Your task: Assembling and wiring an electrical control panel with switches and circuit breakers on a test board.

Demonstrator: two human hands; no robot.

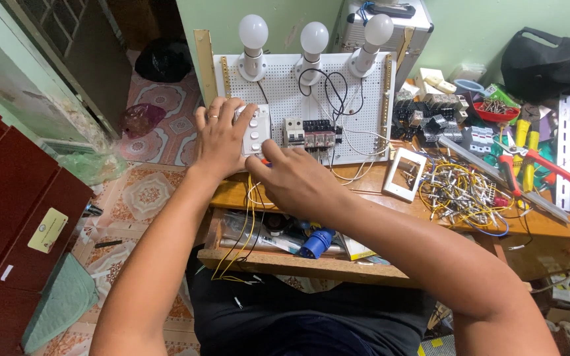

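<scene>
Both hands work close together at the lower left part of a white perforated board (pixel 364 132) that leans upright at the back of a wooden table (pixel 377 198). The left hand (pixel 222 135) is clamped around the left side of a white switch block (pixel 256 130), fingers curled over its top edge, a ring on one finger. The right hand (pixel 295 179) sits just below and to the right of that block, fingers pinched together on something with an orange tip (pixel 266 162) at its bottom edge; what it is cannot be made out.

Yellow wires (pixel 249 224) hang from under the hands, down past the table edge and over an open drawer (pixel 298 264), where a blue plug (pixel 316 242) lies beneath the right forearm.

Just right of the left hand's fingertips, a row of circuit breakers (pixel 308 134) is mounted on the board. Beyond the right hand lies a white switch frame (pixel 404 173), then a heap of cut wire pieces (pixel 460 191), and farther right red-handled pliers (pixel 529 161).

Above the hands, three white bulbs (pixel 314 36) stand in sockets along the board's top.
</scene>
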